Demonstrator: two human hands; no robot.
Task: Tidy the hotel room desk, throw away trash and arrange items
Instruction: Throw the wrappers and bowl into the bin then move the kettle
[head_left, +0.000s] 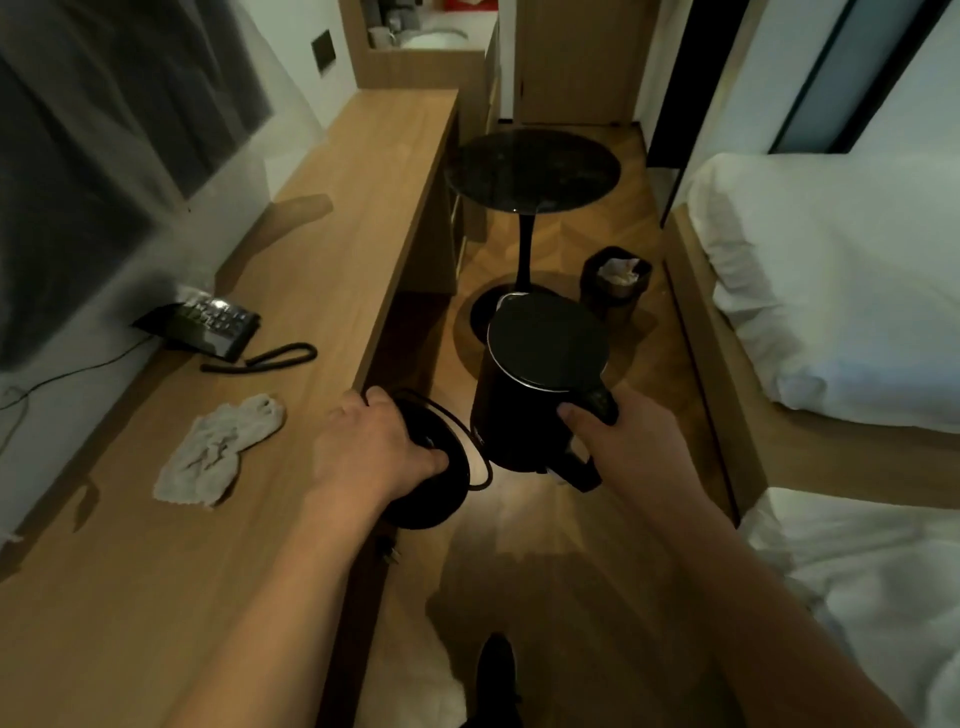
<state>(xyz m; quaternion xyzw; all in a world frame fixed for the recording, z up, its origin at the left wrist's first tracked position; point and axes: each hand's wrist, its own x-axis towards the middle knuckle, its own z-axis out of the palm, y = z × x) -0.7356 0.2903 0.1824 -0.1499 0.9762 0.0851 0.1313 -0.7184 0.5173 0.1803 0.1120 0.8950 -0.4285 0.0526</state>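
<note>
Both forearms reach forward: the left hand (371, 447) grips the round kettle base (434, 462), the right hand (621, 441) grips the black electric kettle (540, 384) by its handle, both held off the desk's (322, 249) near right edge. Trash bin (615, 280) looks filled; a crumpled cloth (218, 449) and telephone (208, 327) remain on the desk.

A dim hotel room: a long wooden desk (332, 218) with a corded phone (205, 327), two white-sheeted beds (831, 291), a small round black table (532, 169), a waste bin (615, 283) on wood flooring
</note>
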